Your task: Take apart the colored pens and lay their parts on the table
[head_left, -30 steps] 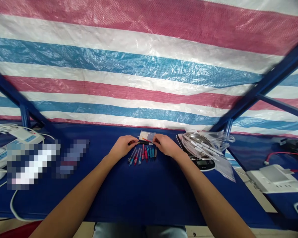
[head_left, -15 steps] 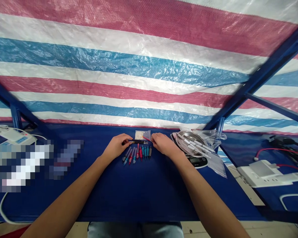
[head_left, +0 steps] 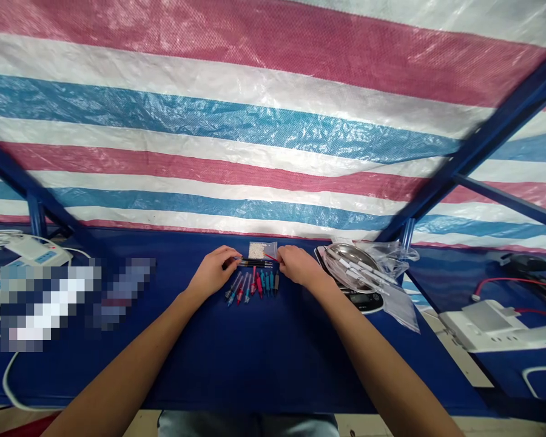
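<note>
Fingers [head_left: 230, 250] of left hand [head_left: 213, 269]: narrowly spaced at dark rods [head_left: 257, 263], grip unclear; right hand [head_left: 295, 265]: curled, hold hidden. Dark rods: lying between both hands, best aligned with light fingertip pressure.

- Slim black rods with pale tips [head_left: 256, 263] lay close together, roughly level, running left to right; their exact count was too small to tell.
- A thin red stick [head_left: 271, 257] slanted just above their right end, partly hidden.
- A small clear plastic bag of tiny whitish pieces [head_left: 256, 250] lay flat just behind the rods.
- Clear tubes with coloured lower ends [head_left: 240, 287] lay side by side in front, tilted.
- Short red, teal and grey pen-like parts [head_left: 267, 283] continued that row rightward, standing nearly parallel.
</note>
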A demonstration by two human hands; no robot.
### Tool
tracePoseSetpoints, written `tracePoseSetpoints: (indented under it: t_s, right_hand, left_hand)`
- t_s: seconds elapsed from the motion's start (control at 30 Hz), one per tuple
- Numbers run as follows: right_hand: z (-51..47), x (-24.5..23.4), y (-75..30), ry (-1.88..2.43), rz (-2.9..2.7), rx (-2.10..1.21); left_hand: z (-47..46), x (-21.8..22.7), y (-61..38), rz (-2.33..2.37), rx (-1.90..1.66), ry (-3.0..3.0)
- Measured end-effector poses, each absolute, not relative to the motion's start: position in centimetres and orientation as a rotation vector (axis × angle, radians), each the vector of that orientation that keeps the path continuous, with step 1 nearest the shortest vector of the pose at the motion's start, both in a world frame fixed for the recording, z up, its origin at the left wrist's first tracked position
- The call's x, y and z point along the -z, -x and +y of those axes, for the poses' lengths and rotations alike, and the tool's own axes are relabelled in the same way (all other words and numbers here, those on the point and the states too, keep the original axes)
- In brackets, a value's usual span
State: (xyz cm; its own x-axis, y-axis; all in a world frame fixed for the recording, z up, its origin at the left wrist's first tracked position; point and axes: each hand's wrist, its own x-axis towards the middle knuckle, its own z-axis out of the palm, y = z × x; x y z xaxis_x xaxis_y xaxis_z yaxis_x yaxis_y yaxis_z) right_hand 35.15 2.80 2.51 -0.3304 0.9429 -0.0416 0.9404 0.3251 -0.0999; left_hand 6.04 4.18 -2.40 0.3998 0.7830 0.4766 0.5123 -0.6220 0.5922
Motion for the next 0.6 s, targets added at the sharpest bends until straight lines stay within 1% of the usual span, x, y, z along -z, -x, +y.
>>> tracePoseSetpoints:
  t_s: [0.1, 0.2, 0.3, 0.47, 0.57, 0.6]
  right_hand:
    - [2.7, -3.3, -34.7, 1.741, -2.407, -0.213]
    - [1.7, -3.8, -33.6, 1.412, -2.260, -0.398]
    - [0.4, -3.6, -31.9, 1.108, -2.174, -0.571]
    - [-1.0, -3.2, -30.4, 1.028, -2.073, -0.799]
    - [-1.3, -3.5, -31.7, 1.001, -2.074, -0.992]
    - [-1.4, -3.6, -32.5, 1.002, -2.126, -1.011]
  left_hand:
    - [3.9, 1.7, -6.2, 1.140, -1.113, -2.294]
    - [3.2, 0.6, -6.8, 1.131, -1.116, -2.181]
    - [2.4, -0.1, -7.6, 0.989, -1.085, -2.010]
    - [1.7, -0.1, -8.5, 0.824, -1.088, -1.724]
    - [1.8, 0.0, -8.7, 0.837, -1.091, -1.513]
    - [1.9, 0.1, -8.7, 0.853, -1.103, -1.447]
